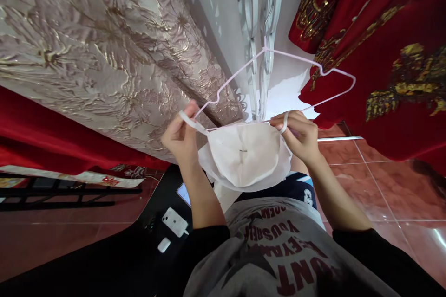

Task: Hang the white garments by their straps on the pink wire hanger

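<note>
A white garment (244, 158) with thin straps hangs between my hands, just under a pale pink wire hanger (278, 76). My left hand (181, 137) is closed in a pinch on the garment's left strap, next to the hanger's left arm. My right hand (299, 132) is closed on the right strap, which loops over a finger near the hanger's lower bar. The hanger's hook reaches up to a white metal grille (261, 32).
A beige brocade curtain (97, 51) hangs at left, red gold-embroidered fabric (383, 55) at right. Below are a black surface (114, 260) with a white phone (174, 221) and a small white case (163, 244), and a red tiled floor (390, 190).
</note>
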### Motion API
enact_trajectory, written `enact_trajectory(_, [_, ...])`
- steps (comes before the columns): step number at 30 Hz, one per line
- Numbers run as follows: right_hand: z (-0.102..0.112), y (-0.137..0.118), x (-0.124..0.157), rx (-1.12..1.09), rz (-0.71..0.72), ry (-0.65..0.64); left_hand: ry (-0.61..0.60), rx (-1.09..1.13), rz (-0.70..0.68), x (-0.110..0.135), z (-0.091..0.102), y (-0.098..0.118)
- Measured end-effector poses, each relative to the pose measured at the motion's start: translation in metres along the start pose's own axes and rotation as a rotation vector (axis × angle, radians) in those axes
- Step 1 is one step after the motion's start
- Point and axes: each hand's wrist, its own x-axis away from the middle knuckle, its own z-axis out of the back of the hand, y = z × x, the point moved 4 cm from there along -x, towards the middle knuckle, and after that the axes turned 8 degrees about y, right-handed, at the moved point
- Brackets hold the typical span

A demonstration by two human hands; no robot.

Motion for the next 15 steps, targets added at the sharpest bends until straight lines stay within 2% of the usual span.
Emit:
enact_trajectory(2, [0.001, 0.0, 0.003, 0.024, -0.008, 0.029, -0.193, -0.077, 0.036, -0.006, -0.016, 0.01])
enact_trajectory(4, [0.001, -0.001, 0.004, 0.038, -0.016, 0.042, -0.331, -0.163, 0.044, -0.011, -0.03, 0.019])
enact_trajectory(6, [0.001, 0.0, 0.004, 0.044, -0.025, 0.029, -0.417, -0.246, -0.004, -0.015, -0.04, 0.024])
enact_trajectory(8, [0.0, 0.001, 0.003, 0.057, -0.035, 0.003, -0.442, -0.298, -0.016, -0.018, -0.044, 0.022])
enact_trajectory(10, [0.0, 0.004, 0.003, 0.069, -0.037, -0.014, -0.378, -0.293, 0.056, -0.02, -0.04, 0.01])
enact_trajectory(12, [-0.002, 0.006, 0.004, 0.063, -0.018, -0.019, -0.235, -0.2, 0.174, -0.016, -0.03, -0.006])
enact_trajectory(15, [-0.007, 0.005, 0.008, 0.051, 0.018, -0.003, -0.034, 0.036, 0.389, 0.009, -0.018, -0.031])
